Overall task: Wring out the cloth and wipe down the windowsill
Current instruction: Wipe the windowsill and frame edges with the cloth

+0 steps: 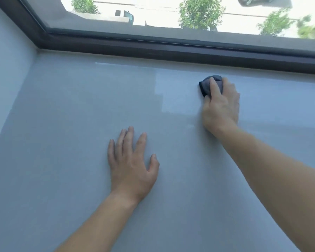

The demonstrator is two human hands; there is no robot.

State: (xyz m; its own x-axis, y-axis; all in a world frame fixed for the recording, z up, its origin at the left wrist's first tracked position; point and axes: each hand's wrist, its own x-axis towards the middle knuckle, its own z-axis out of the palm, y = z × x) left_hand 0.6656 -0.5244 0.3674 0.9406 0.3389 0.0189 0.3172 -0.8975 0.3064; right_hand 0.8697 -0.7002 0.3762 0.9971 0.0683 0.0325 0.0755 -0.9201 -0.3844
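The right hand (221, 104) has its fingers curled down over a bunched dark blue-grey cloth (206, 86), the index finger laid across the top of the wad and the rest wrapped round its right side, pressing it against the windowsill (80, 106). The cloth is crumpled into a small rounded lump, so its long axis is hard to read; what shows runs roughly from the near left to the far right, and it pokes out beyond the fingertips towards the window frame (153, 48). It sits on the far right part of the sill, near the frame but not touching it. The back of the hand faces up, the wrist is straight, and the bare forearm stretches back to the lower right corner.

The left hand (133, 160) lies flat, palm down on the sill, nearer the camera and well apart from the cloth. Its fingers are straight and slightly spread, pointing towards the window, with the thumb splayed out to the right. It holds nothing. Its forearm runs back to the bottom edge.

A glossy lighter patch shows on the sill just left of the cloth.
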